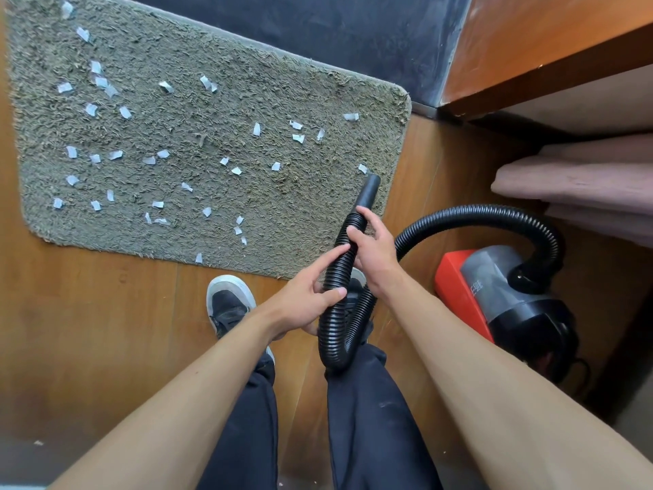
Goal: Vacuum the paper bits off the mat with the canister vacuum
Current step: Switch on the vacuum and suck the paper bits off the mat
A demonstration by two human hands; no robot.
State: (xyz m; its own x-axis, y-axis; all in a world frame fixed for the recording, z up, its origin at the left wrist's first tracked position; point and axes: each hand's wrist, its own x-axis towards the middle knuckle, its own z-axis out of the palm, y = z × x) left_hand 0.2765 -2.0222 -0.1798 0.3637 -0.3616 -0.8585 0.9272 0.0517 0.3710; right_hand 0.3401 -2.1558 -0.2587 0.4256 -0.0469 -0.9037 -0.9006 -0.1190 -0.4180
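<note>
A grey-green shaggy mat (198, 118) lies on the wooden floor, strewn with several white paper bits (256, 129). The red and grey canister vacuum (494, 295) stands at the right. Its black ribbed hose (335, 334) loops from the canister down past my legs and up to a smooth black nozzle (368, 191), whose tip hangs over the mat's near right corner. My right hand (374, 249) grips the hose just below the nozzle. My left hand (311, 302) holds the hose lower down, thumb and fingers curled around it.
A wooden shelf unit (551, 54) with folded pink cloth (579, 185) stands at the right, close behind the vacuum. A dark wall (318, 26) borders the mat's far edge. My left shoe (229, 305) stands just short of the mat's near edge.
</note>
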